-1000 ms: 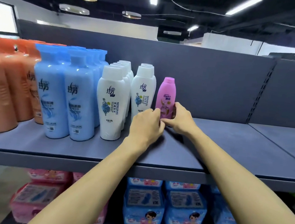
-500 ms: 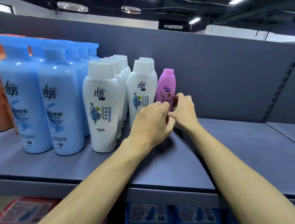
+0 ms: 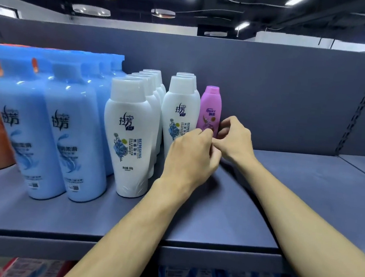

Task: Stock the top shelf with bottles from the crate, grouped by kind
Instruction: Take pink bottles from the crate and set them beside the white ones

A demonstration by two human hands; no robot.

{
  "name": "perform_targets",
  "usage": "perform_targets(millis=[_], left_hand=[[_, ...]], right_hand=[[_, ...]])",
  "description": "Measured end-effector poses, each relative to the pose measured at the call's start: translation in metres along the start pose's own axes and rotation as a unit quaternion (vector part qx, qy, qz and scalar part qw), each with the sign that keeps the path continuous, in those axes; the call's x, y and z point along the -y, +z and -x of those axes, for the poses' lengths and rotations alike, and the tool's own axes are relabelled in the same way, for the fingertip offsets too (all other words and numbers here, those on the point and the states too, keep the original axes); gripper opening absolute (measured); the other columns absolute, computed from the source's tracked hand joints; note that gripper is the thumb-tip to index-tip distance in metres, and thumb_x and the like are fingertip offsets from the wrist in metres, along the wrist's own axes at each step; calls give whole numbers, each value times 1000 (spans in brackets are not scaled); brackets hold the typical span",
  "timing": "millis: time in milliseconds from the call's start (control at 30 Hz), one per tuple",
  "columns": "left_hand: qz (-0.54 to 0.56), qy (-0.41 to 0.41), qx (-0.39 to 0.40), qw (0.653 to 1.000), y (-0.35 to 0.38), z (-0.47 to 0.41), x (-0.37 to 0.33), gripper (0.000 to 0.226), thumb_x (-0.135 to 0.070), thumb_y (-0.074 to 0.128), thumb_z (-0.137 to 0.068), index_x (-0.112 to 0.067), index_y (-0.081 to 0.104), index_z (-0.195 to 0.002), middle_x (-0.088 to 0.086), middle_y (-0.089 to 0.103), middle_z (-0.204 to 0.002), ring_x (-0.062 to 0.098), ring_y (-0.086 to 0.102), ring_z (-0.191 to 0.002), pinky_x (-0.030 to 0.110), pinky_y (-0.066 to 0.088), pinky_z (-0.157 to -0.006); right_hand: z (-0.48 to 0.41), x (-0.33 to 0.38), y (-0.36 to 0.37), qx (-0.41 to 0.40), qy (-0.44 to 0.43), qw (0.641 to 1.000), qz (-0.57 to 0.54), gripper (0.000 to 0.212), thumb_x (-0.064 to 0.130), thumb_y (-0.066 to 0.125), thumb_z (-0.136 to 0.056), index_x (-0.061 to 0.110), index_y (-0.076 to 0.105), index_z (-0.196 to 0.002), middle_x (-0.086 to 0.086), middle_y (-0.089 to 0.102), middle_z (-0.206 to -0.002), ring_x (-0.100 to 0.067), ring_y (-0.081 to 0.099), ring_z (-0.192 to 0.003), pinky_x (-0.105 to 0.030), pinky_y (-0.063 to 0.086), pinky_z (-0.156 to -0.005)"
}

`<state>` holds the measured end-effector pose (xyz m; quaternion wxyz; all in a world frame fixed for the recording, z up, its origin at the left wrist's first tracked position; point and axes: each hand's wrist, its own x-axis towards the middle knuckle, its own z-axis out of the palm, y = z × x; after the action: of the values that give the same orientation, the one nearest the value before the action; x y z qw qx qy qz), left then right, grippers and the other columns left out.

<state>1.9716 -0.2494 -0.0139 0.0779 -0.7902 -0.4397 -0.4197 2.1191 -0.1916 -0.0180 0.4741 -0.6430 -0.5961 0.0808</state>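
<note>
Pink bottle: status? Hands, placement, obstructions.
Left hand and right hand both pinch small pink plastic bottle low down. Bottle upright at back of grey top shelf. Tall white plastic bottles close beside it.

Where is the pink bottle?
Head view, centre: the pink bottle stands at the back of the shelf, right of the white bottles, left hand and right hand touching it.
</note>
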Motion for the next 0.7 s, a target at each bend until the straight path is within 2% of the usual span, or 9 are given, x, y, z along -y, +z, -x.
perform_targets(millis=[133,267,400,500,633,700], left_hand=[[-11,12,5,1000,-2,-1,-3,20,-28,53,-85,-15,43,-74,4,55,-74,28,52,-70,38,42,-63],[-10,13,29,999,-7,2,-5,28,-35,56,-83,-12,43,-74,3,49,-71,29,49,-69,38,43,-64],[-3,29,61,998,-17,11,-22,29,-38,54,-85,-12,46,-78,4,51,-75,30,54,-75,38,43,-65],[8,49,49,998,-26,25,-36,26,-37,54,-87,-12,50,-81,5,55,-77,29,55,-74,37,41,-63],[-1,71,61,996,-45,50,-48,26,-34,51,-88,-12,46,-76,1,48,-71,28,53,-71,36,40,-62],[-2,82,71,994,-58,61,-51,26,-34,50,-90,-11,47,-77,1,51,-73,27,52,-71,37,43,-64]], right_hand=[[11,9,-23,-7,-1,1000,3,45,26,84,-73,13,57,-107,-1,67,-92,-17,64,-85,-22,48,-69],[38,14,-51,28,-17,997,76,37,29,78,-82,16,56,-108,2,67,-94,-18,64,-87,-32,52,-81],[67,26,-82,47,-25,992,115,31,29,74,-84,17,55,-105,6,65,-92,-14,63,-83,-35,55,-82],[90,37,-98,51,-43,987,144,29,28,72,-83,19,55,-104,7,65,-93,-14,64,-84,-38,55,-85],[121,51,-111,61,-69,982,166,32,34,74,-84,19,55,-105,6,65,-96,-14,64,-86,-35,55,-83],[138,57,-117,64,-75,981,164,35,38,75,-84,19,56,-106,5,66,-97,-12,64,-85,-32,55,-80]])
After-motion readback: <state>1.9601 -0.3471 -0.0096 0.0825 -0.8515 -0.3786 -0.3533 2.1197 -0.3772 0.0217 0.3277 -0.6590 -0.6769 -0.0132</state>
